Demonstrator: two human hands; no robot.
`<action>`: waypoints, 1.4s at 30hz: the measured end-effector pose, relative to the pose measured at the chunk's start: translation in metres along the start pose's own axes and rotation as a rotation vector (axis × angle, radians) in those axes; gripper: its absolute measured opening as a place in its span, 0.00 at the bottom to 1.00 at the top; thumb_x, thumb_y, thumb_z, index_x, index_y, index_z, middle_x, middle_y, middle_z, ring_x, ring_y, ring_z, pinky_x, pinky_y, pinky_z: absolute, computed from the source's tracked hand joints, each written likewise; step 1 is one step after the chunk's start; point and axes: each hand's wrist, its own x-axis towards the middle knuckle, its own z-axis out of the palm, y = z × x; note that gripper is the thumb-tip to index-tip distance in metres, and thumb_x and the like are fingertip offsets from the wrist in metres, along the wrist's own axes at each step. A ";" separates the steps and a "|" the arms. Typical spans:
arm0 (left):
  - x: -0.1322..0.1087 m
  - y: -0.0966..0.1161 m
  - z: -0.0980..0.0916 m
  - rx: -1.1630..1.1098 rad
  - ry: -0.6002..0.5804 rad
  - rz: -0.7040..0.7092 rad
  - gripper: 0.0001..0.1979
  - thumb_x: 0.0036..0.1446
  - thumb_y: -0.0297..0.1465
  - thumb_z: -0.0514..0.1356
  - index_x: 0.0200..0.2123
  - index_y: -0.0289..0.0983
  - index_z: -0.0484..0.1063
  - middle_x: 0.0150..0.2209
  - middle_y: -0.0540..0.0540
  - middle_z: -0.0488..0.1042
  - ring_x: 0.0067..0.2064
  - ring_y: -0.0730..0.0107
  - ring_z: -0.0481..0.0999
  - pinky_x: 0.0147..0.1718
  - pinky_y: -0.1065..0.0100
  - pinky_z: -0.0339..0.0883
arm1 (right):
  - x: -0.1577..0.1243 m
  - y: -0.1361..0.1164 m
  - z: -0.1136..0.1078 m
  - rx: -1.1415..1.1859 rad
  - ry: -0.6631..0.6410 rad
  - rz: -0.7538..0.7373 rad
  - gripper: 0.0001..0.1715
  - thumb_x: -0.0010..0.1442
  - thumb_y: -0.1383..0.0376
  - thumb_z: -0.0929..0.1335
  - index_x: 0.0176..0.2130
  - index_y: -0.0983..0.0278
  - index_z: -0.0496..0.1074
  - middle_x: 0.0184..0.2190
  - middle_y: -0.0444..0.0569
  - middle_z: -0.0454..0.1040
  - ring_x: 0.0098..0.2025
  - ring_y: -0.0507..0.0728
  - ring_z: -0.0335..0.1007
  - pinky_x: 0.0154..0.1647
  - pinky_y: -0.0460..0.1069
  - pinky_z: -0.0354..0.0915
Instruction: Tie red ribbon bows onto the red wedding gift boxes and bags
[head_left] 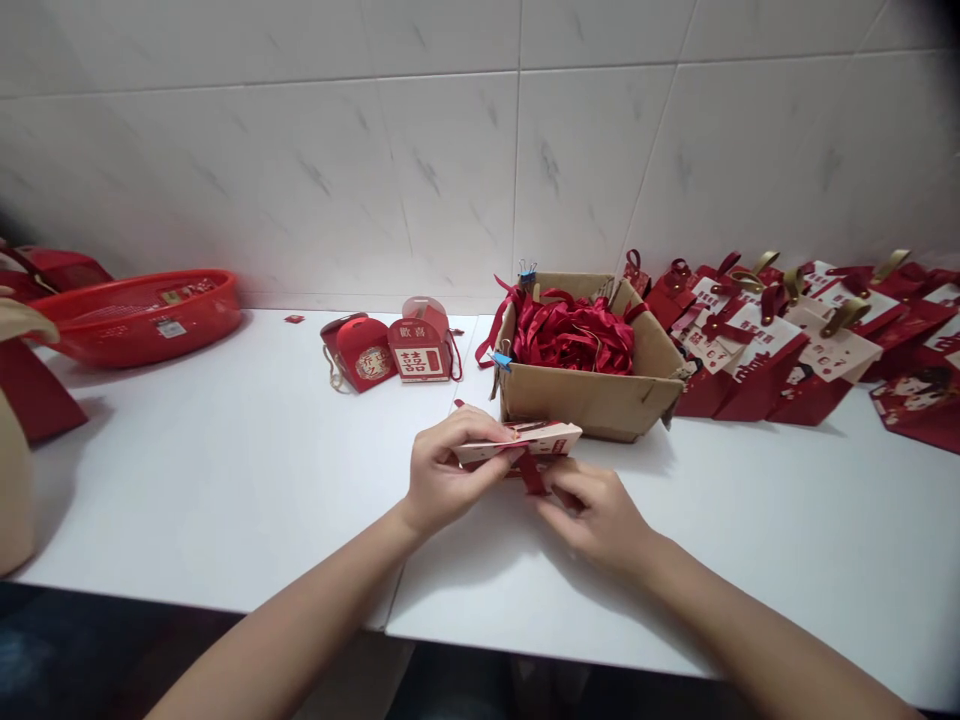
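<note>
Gift box (556, 438) was over the bench (300, 480), before the cardboard carton (585, 405). The left hand (454, 465) pinched it in a narrow grip; the right hand (600, 510) seemed to grip the red ribbon (532, 472). Steady left pressure and a flat, untwisted ribbon looked wisest.

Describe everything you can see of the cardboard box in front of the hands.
The cardboard box is brown, open-topped and upright, with worn edges and a front right corner that looks frayed. It stands on the white table, beyond the left hand and right hand. One blue clip sits near its front left corner, another near the back left. Glossy red ribbons fill it, some hanging over the left side. Its underside is hidden.
</note>
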 end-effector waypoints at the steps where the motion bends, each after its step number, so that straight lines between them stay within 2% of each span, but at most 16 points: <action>1: 0.000 0.000 0.000 -0.004 0.003 0.012 0.06 0.47 0.21 0.65 0.30 0.36 0.75 0.27 0.46 0.78 0.31 0.68 0.76 0.32 0.65 0.72 | 0.002 -0.001 -0.007 0.009 0.005 -0.107 0.05 0.57 0.69 0.66 0.33 0.64 0.74 0.24 0.45 0.72 0.22 0.50 0.64 0.22 0.44 0.61; 3: 0.001 -0.001 0.000 -0.011 0.003 0.028 0.07 0.46 0.20 0.66 0.29 0.36 0.75 0.27 0.46 0.78 0.30 0.68 0.76 0.31 0.66 0.72 | 0.006 -0.002 -0.024 -0.008 0.041 -0.276 0.01 0.56 0.68 0.69 0.32 0.64 0.73 0.23 0.45 0.68 0.22 0.50 0.62 0.22 0.45 0.60; 4: 0.001 -0.002 0.000 -0.015 -0.005 0.039 0.08 0.45 0.20 0.66 0.29 0.36 0.75 0.27 0.46 0.78 0.30 0.68 0.76 0.30 0.66 0.72 | 0.008 -0.001 -0.034 -0.022 0.073 -0.309 0.02 0.55 0.67 0.70 0.31 0.64 0.73 0.23 0.45 0.66 0.23 0.50 0.61 0.22 0.45 0.59; 7: 0.000 -0.001 0.001 -0.037 -0.055 0.076 0.08 0.44 0.20 0.66 0.30 0.36 0.75 0.27 0.45 0.78 0.30 0.68 0.76 0.29 0.66 0.72 | 0.012 0.002 -0.058 0.069 0.124 -0.213 0.07 0.53 0.65 0.72 0.27 0.63 0.70 0.26 0.47 0.65 0.26 0.52 0.62 0.25 0.48 0.62; 9: 0.000 -0.001 0.001 -0.056 -0.083 0.093 0.09 0.44 0.19 0.66 0.30 0.35 0.75 0.26 0.45 0.77 0.30 0.68 0.76 0.29 0.66 0.72 | 0.012 0.005 -0.068 0.242 0.049 -0.068 0.08 0.56 0.67 0.70 0.27 0.63 0.67 0.25 0.47 0.67 0.26 0.53 0.64 0.24 0.48 0.62; 12: -0.001 0.000 0.002 -0.069 -0.092 0.081 0.10 0.44 0.18 0.66 0.30 0.35 0.75 0.26 0.45 0.77 0.30 0.67 0.76 0.29 0.66 0.72 | 0.009 0.008 -0.073 0.490 -0.050 0.150 0.08 0.57 0.69 0.69 0.29 0.63 0.66 0.20 0.43 0.68 0.22 0.51 0.65 0.21 0.46 0.61; 14: -0.002 0.001 0.003 -0.082 -0.088 0.061 0.10 0.43 0.18 0.66 0.30 0.35 0.75 0.26 0.45 0.77 0.30 0.67 0.76 0.30 0.65 0.72 | 0.007 0.008 -0.074 0.609 -0.050 0.206 0.09 0.55 0.70 0.71 0.29 0.63 0.66 0.19 0.41 0.68 0.20 0.49 0.65 0.19 0.45 0.61; 18: -0.002 0.002 0.003 -0.113 -0.066 0.004 0.08 0.44 0.19 0.66 0.29 0.35 0.74 0.27 0.45 0.77 0.30 0.68 0.76 0.30 0.67 0.72 | 0.005 0.007 -0.073 0.760 -0.072 0.154 0.13 0.49 0.70 0.75 0.27 0.63 0.67 0.19 0.41 0.69 0.20 0.49 0.66 0.19 0.45 0.61; 22: -0.002 0.003 0.003 -0.159 -0.065 -0.023 0.08 0.45 0.19 0.65 0.29 0.35 0.74 0.26 0.45 0.77 0.30 0.69 0.76 0.30 0.68 0.72 | 0.004 0.010 -0.075 0.877 -0.120 0.100 0.12 0.50 0.71 0.75 0.28 0.62 0.68 0.19 0.40 0.68 0.20 0.49 0.64 0.20 0.45 0.61; 27: -0.003 0.001 0.005 -0.147 -0.110 0.060 0.11 0.42 0.16 0.65 0.29 0.35 0.73 0.25 0.46 0.77 0.29 0.69 0.76 0.29 0.67 0.72 | 0.007 0.015 -0.079 0.895 0.044 0.085 0.06 0.53 0.69 0.73 0.31 0.62 0.72 0.20 0.41 0.65 0.22 0.49 0.62 0.19 0.45 0.59; 31: -0.003 0.002 0.007 -0.148 -0.168 0.147 0.10 0.43 0.17 0.66 0.30 0.34 0.73 0.26 0.44 0.78 0.30 0.68 0.76 0.31 0.66 0.72 | 0.013 0.013 -0.075 0.836 0.239 0.088 0.04 0.52 0.67 0.74 0.30 0.61 0.75 0.28 0.44 0.67 0.29 0.50 0.67 0.25 0.46 0.65; 32: -0.003 0.003 0.008 -0.148 -0.195 0.166 0.10 0.44 0.18 0.66 0.31 0.33 0.74 0.26 0.43 0.78 0.30 0.67 0.77 0.31 0.65 0.72 | 0.015 0.011 -0.072 0.812 0.297 0.115 0.05 0.52 0.67 0.73 0.32 0.60 0.74 0.29 0.43 0.69 0.29 0.50 0.69 0.26 0.46 0.67; 35: -0.005 0.005 0.011 -0.146 -0.270 0.211 0.08 0.47 0.20 0.66 0.33 0.33 0.74 0.27 0.41 0.78 0.31 0.66 0.78 0.31 0.65 0.71 | 0.016 0.003 -0.064 0.723 0.464 0.194 0.18 0.52 0.71 0.73 0.42 0.56 0.69 0.27 0.39 0.73 0.27 0.50 0.71 0.25 0.45 0.69; 37: -0.007 0.005 0.013 -0.144 -0.295 0.230 0.07 0.49 0.21 0.65 0.34 0.33 0.73 0.28 0.41 0.78 0.31 0.65 0.78 0.31 0.64 0.71 | 0.014 -0.002 -0.057 0.642 0.552 0.192 0.20 0.51 0.74 0.73 0.40 0.56 0.67 0.27 0.39 0.74 0.26 0.51 0.72 0.21 0.44 0.68; 40: -0.008 0.006 0.013 -0.121 -0.298 0.252 0.06 0.51 0.23 0.65 0.35 0.33 0.73 0.27 0.42 0.78 0.31 0.66 0.78 0.31 0.64 0.70 | 0.009 -0.007 -0.050 0.473 0.609 0.161 0.13 0.50 0.75 0.73 0.33 0.60 0.71 0.29 0.42 0.74 0.24 0.50 0.71 0.17 0.43 0.66; 42: -0.008 0.007 0.012 -0.094 -0.284 0.267 0.07 0.51 0.23 0.65 0.35 0.34 0.73 0.27 0.42 0.78 0.30 0.66 0.77 0.31 0.64 0.70 | 0.005 -0.008 -0.048 0.371 0.584 0.157 0.13 0.51 0.76 0.72 0.35 0.61 0.75 0.31 0.44 0.74 0.26 0.50 0.72 0.20 0.44 0.68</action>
